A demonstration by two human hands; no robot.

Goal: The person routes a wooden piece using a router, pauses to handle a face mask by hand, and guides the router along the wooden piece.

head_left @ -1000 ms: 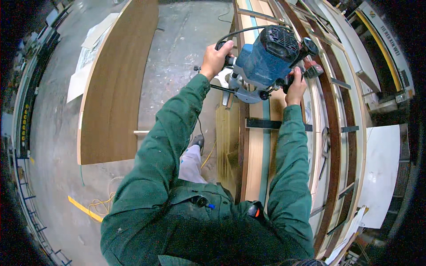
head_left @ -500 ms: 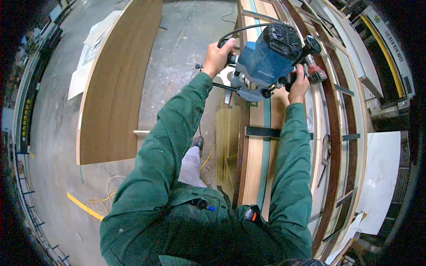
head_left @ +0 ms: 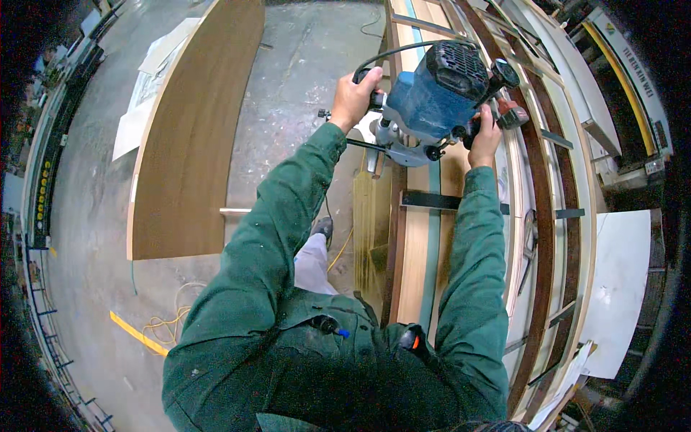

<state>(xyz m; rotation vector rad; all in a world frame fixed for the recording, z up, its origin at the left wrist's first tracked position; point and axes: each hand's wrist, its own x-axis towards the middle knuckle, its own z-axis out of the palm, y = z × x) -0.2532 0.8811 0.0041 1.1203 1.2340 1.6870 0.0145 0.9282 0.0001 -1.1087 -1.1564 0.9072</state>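
A blue plunge router (head_left: 432, 90) with a dark vented top rests over the near-side edge of a long wooden workpiece (head_left: 412, 277). My left hand (head_left: 353, 97) is wrapped round its left handle. On the other side, my right hand (head_left: 485, 140) grips the right handle. The router's metal base (head_left: 410, 153) sits on the pale boards, just beyond a dark crossbar (head_left: 432, 200). From its left side sticks out a black guide rod (head_left: 362, 145). The bit, if there is one, is hidden beneath the base.
A large curved brown panel (head_left: 191, 144) stands at the left, with white sheets (head_left: 140, 108) behind it. Yellow cord (head_left: 169, 327) is coiled on the floor. A red and black power tool (head_left: 512, 115) lies right of the router. Long dark slats (head_left: 571, 273) run along the right.
Both hands keep hold of the router, which has barely shifted. The view has moved slightly.
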